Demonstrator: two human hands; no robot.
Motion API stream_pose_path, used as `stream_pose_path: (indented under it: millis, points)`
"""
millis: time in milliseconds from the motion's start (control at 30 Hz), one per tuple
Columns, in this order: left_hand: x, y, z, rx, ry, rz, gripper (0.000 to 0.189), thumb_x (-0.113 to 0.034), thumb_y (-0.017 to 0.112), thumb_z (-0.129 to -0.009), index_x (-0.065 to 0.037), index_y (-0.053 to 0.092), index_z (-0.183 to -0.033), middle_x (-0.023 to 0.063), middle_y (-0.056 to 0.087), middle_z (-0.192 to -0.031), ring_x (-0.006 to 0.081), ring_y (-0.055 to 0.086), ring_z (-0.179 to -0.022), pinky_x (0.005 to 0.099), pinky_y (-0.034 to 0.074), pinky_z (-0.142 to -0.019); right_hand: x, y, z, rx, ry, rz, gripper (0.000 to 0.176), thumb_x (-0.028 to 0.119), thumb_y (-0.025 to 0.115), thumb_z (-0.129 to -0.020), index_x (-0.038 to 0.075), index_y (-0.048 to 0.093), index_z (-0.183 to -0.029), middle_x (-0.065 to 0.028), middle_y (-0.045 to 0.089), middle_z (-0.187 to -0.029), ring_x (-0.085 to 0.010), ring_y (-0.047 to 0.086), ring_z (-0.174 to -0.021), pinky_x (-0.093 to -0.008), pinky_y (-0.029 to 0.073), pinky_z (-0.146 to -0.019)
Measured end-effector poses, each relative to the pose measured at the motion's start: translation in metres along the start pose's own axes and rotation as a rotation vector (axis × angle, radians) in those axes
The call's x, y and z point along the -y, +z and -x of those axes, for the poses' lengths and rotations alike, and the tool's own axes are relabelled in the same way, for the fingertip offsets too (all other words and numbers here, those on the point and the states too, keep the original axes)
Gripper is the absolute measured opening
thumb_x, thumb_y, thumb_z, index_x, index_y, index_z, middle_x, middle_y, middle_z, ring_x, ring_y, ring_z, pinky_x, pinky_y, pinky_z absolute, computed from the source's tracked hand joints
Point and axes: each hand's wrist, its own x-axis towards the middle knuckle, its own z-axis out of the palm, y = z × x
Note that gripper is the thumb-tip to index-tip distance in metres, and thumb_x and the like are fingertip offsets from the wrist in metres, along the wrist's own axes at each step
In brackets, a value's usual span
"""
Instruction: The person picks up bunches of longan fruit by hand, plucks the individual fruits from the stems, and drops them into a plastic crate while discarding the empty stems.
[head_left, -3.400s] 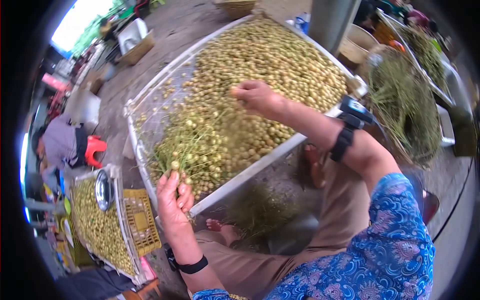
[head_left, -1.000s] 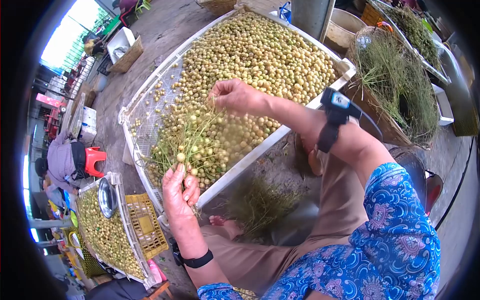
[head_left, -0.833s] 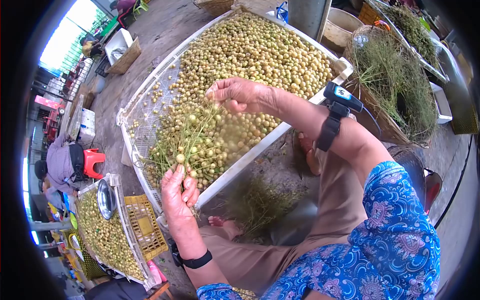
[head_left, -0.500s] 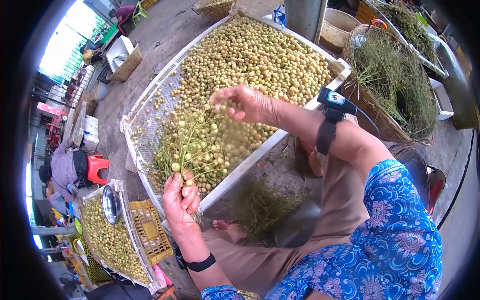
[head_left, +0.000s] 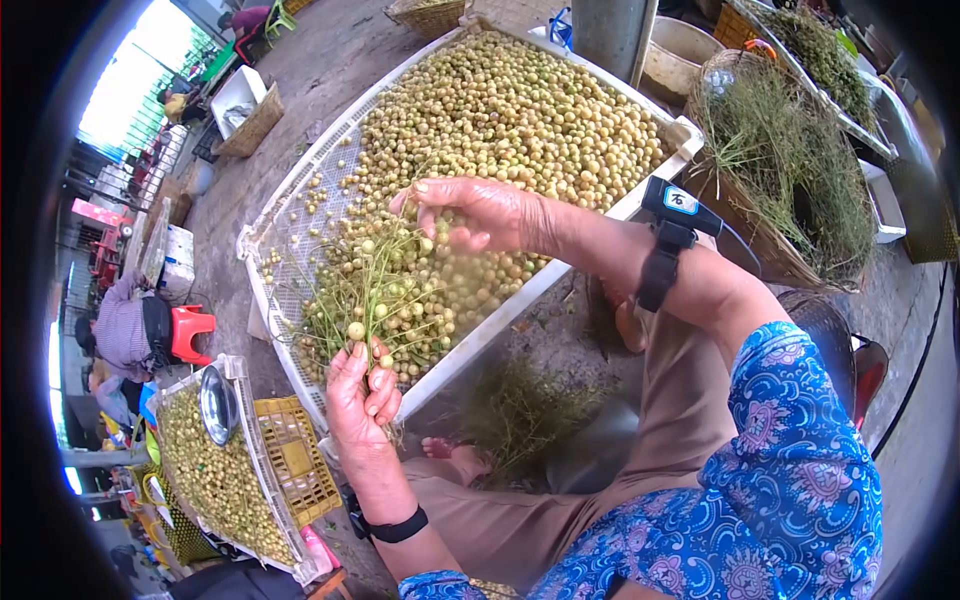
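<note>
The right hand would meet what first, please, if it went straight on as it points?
The right hand would probably meet round yellow-green fruits in the white mesh tray first; its height above them is unclear.

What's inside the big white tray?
The white tray holds round fruits and green stems; bare mesh floor shows at one side. Floor under the pile is hidden.

1. Two hands are showing: left hand (head_left: 365, 400), right hand (head_left: 485, 212).
2. One bunch (head_left: 372, 285) is resting in the left hand.
3. Two trays are holding countless fruits (head_left: 500, 110): big tray (head_left: 490, 330), small tray (head_left: 262, 458).
4. Two wristbands are showing: left wristband (head_left: 398, 528), right wristband (head_left: 660, 272).
5. One bowl (head_left: 218, 405) is lying there.
6. One red stool (head_left: 190, 335) is standing.
7. One pillar (head_left: 610, 40) is rising.
</note>
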Motion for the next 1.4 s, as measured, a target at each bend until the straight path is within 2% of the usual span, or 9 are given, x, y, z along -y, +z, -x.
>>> stream_pose_path:
  millis: [200, 300, 400, 467, 567, 767, 1000, 1333, 1400]
  points:
    - [0.001, 0.004, 0.0, -0.013, 0.012, -0.067, 0.017, -0.018, 0.047, -0.086, -0.001, 0.051, -0.083, 0.0021, 0.044, -0.055, 0.0038, 0.028, -0.031, 0.0167, 0.02, -0.026, -0.007, -0.001, -0.007, -0.014, -0.011, -0.019, 0.011, 0.017, 0.05, -0.085, 0.009, 0.054, -0.092, 0.0021, 0.053, -0.067, -0.002, 0.032, -0.036, -0.016, 0.022, -0.03]
    - [0.001, 0.003, 0.0, -0.014, 0.017, -0.045, 0.017, -0.018, 0.046, -0.086, -0.002, 0.05, -0.083, 0.0017, 0.043, -0.055, 0.0038, 0.028, -0.031, 0.0166, 0.02, -0.026, -0.011, -0.006, -0.014, -0.391, -0.195, 0.057, 0.01, 0.008, 0.055, -0.081, 0.004, 0.048, -0.075, -0.0034, 0.052, -0.059, -0.0045, 0.04, -0.038, -0.0174, 0.025, -0.028]
    - [0.0, 0.004, 0.002, -0.023, 0.036, -0.03, 0.017, -0.018, 0.046, -0.086, -0.001, 0.05, -0.084, 0.0017, 0.043, -0.055, 0.0038, 0.028, -0.031, 0.0166, 0.02, -0.025, -0.008, -0.017, -0.021, -0.573, -0.204, -0.051, 0.009, 0.008, 0.056, -0.08, 0.005, 0.048, -0.075, -0.0037, 0.052, -0.059, -0.0047, 0.04, -0.038, -0.0173, 0.027, -0.029]
    - [-0.002, 0.002, 0.003, -0.026, 0.056, -0.026, 0.017, -0.017, 0.047, -0.086, -0.001, 0.051, -0.085, 0.0018, 0.043, -0.055, 0.0039, 0.028, -0.031, 0.0166, 0.02, -0.025, -0.008, -0.022, -0.018, -0.492, -0.197, 0.0, 0.011, 0.014, 0.054, -0.082, 0.005, 0.049, -0.08, -0.003, 0.052, -0.062, -0.0046, 0.039, -0.039, -0.0166, 0.026, -0.029]
    - [-0.002, 0.001, 0.003, 0.025, 0.019, 0.038, 0.016, -0.017, 0.047, -0.085, -0.001, 0.051, -0.085, 0.0022, 0.044, -0.056, 0.004, 0.028, -0.031, 0.0167, 0.02, -0.025, -0.009, 0.001, -0.002, -0.156, 0.084, 0.069, 0.027, 0.031, 0.044, -0.087, 0.005, 0.05, -0.09, -0.0011, 0.05, -0.069, -0.0039, 0.038, -0.041, -0.0156, 0.023, -0.029]
    - [0.003, 0.004, 0.001, -0.029, 0.007, -0.007, 0.016, -0.016, 0.046, -0.085, -0.001, 0.05, -0.087, 0.0029, 0.044, -0.057, 0.0038, 0.028, -0.031, 0.0161, 0.019, -0.025, -0.015, 0.013, 0.001, 0.142, 0.186, -0.087, 0.029, 0.035, 0.049, -0.084, 0.007, 0.051, -0.091, -0.0017, 0.051, -0.069, -0.0042, 0.035, -0.04, -0.0146, 0.023, -0.03]
    - [0.003, 0.007, 0.001, -0.111, 0.034, -0.118, 0.017, -0.018, 0.049, -0.085, -0.002, 0.052, -0.082, 0.0029, 0.047, -0.054, 0.004, 0.031, -0.03, 0.0166, 0.021, -0.025, -0.018, 0.009, -0.007, -0.017, -0.01, 0.043, 0.016, 0.023, 0.054, -0.083, 0.009, 0.048, -0.079, 0.0001, 0.049, -0.062, -0.0032, 0.033, -0.038, -0.0162, 0.02, -0.03]
    - [0.007, 0.01, -0.006, -0.104, 0.036, -0.084, 0.018, -0.017, 0.047, -0.086, -0.001, 0.052, -0.081, 0.0021, 0.045, -0.053, 0.0041, 0.029, -0.03, 0.0164, 0.02, -0.025, -0.017, -0.011, -0.026, -0.579, -0.218, -0.044, 0.014, 0.004, 0.056, -0.078, 0.007, 0.046, -0.068, -0.002, 0.049, -0.057, -0.0062, 0.04, -0.04, -0.0183, 0.027, -0.031]
    - [0.005, 0.007, -0.007, -0.073, 0.04, -0.076, 0.018, -0.017, 0.046, -0.086, -0.001, 0.052, -0.082, 0.0022, 0.045, -0.053, 0.0041, 0.03, -0.03, 0.0165, 0.021, -0.024, -0.01, -0.014, -0.023, -0.343, -0.192, -0.07, 0.01, 0.004, 0.052, -0.079, 0.006, 0.046, -0.072, -0.0033, 0.052, -0.062, -0.0054, 0.041, -0.041, -0.0167, 0.027, -0.03]
